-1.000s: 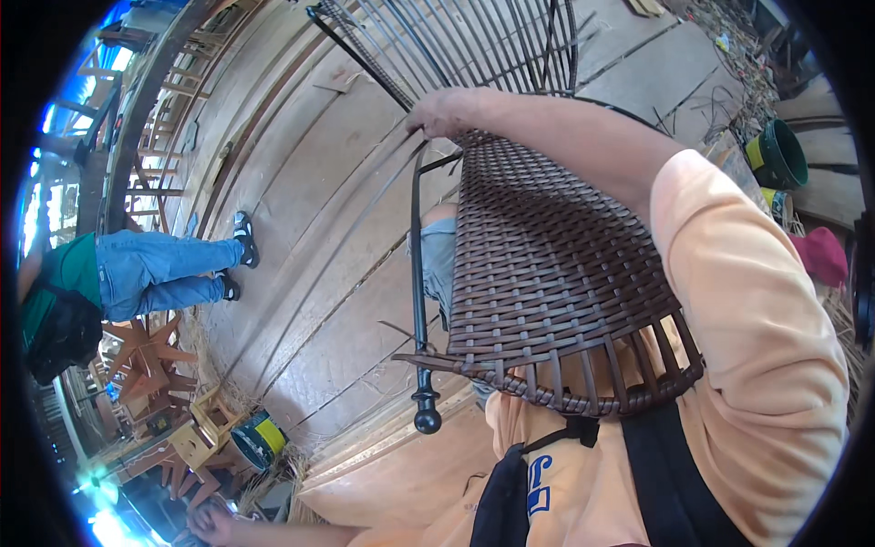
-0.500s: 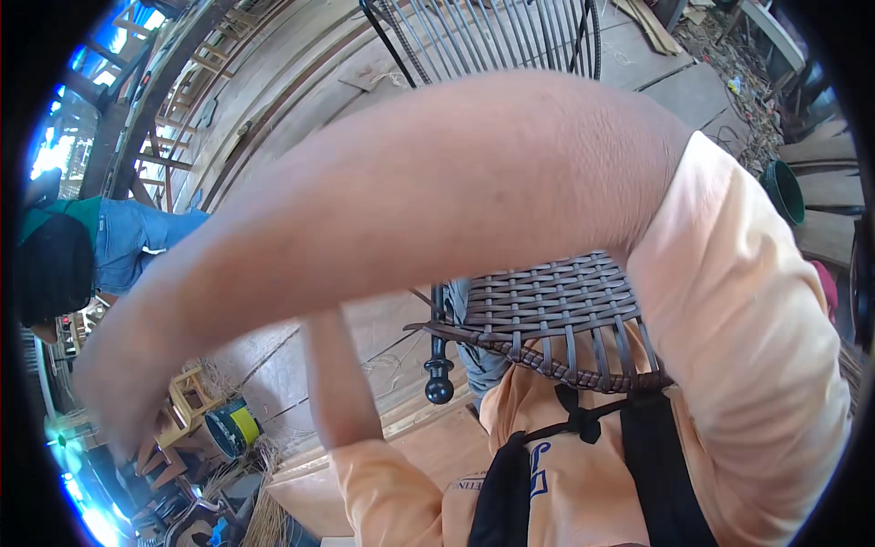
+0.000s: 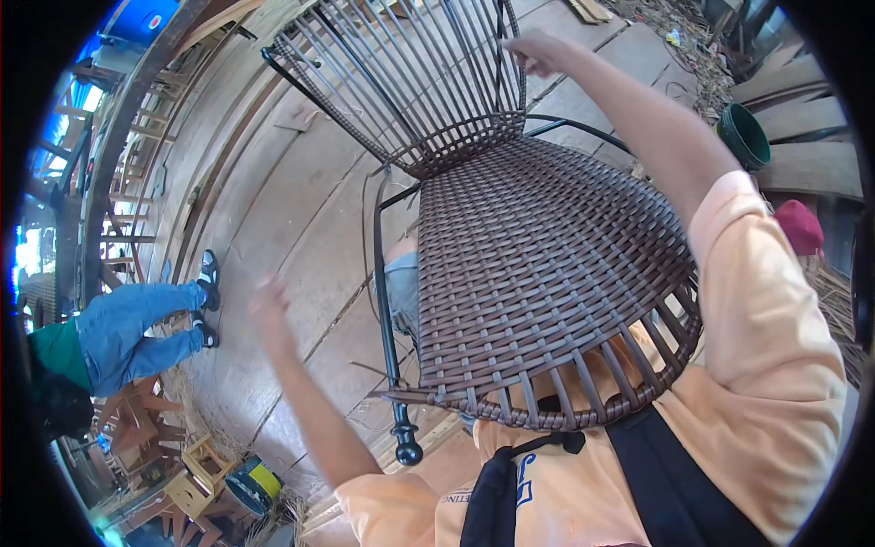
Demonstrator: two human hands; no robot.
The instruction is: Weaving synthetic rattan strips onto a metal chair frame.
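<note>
A chair with a black metal frame and a seat woven of flat brown strips lies before me, its front rim against my shirt. Its backrest, strung with long upright strips and a band of weaving at the base, stretches away from me. My right hand is at the backrest's right edge with its fingers curled closed; whatever they hold cannot be made out. Off to the left of the seat, over the floor, hovers my left hand, smeared by motion. A loose strip end sticks out at the seat's front left corner.
A person in blue jeans stands at the left. Near the lower left are a small wooden stool and a dark bucket with a yellow band. A green bucket and a red cloth-like thing are at the right.
My right arm has swung from across the view at the left over to the backrest's right edge. The seat and backrest show fully now. My left hand has come out from behind that arm.
</note>
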